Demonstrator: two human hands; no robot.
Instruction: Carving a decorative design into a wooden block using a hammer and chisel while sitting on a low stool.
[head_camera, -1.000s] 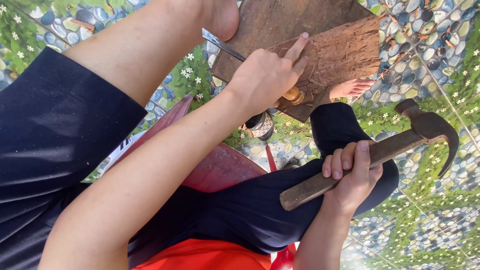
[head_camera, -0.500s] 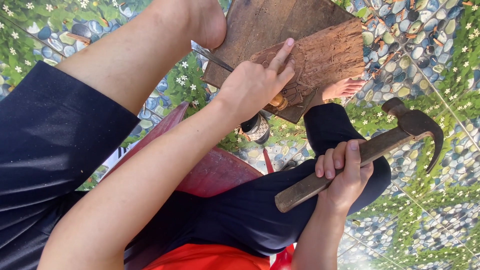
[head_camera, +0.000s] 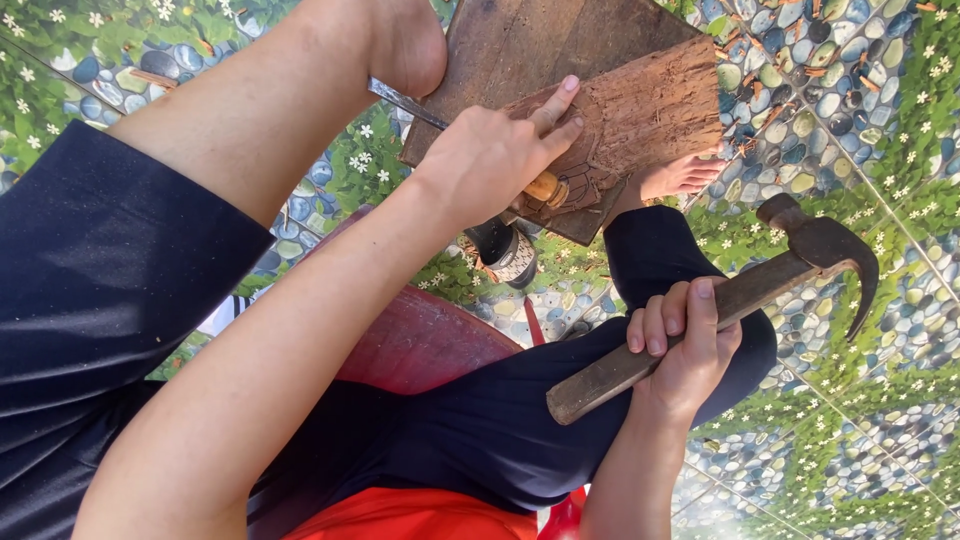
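I see a brown wooden board (head_camera: 560, 45) on pebble-and-leaf patterned floor (head_camera: 860, 90); beside the board, a dark-headed hammer (head_camera: 800, 255), possibly rust-tinged.

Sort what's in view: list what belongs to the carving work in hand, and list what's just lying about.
In use:
left hand holding a wooden-handled chisel
carved wood block on a board
right hand, its grip on the claw hammer

Lying about:
metal blade under the foot
wood chips on the patterned floor
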